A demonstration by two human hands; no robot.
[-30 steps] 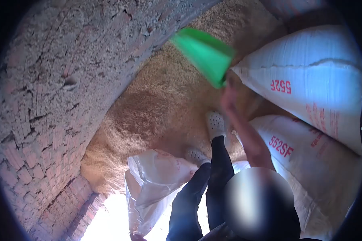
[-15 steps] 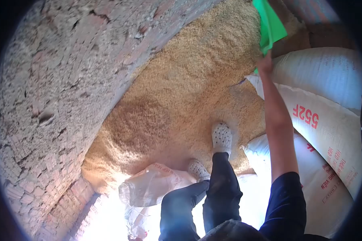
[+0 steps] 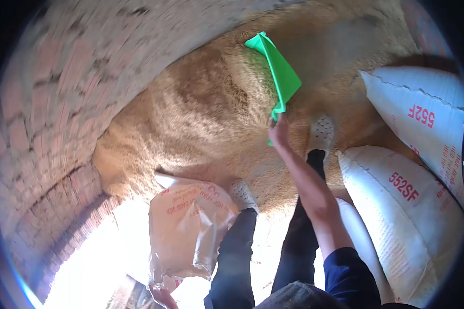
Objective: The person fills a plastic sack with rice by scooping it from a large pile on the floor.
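A bright green scoop-like tool (image 3: 283,77) is in my right hand (image 3: 279,132), its fingers closed round the lower end. Its blade rests against the heap of tan, grain-like material (image 3: 191,103). At the bottom of the view my left hand (image 3: 163,297) is closed on the lower edge of a white plastic sack (image 3: 188,226). The sack lies beside my left foot, its upper edge on the loose material. What is inside it cannot be seen.
Filled white sacks stand on the right, one marked 552SF (image 3: 402,206) and another marked 552F (image 3: 423,103). A rough brick wall (image 3: 62,92) runs along the left. My speckled shoes (image 3: 322,135) stand on the floor near the heap.
My right hand has moved left and down with the green tool, from beside the filled sacks to the heap. The plastic sack now looks more spread out, and my left hand has come into view.
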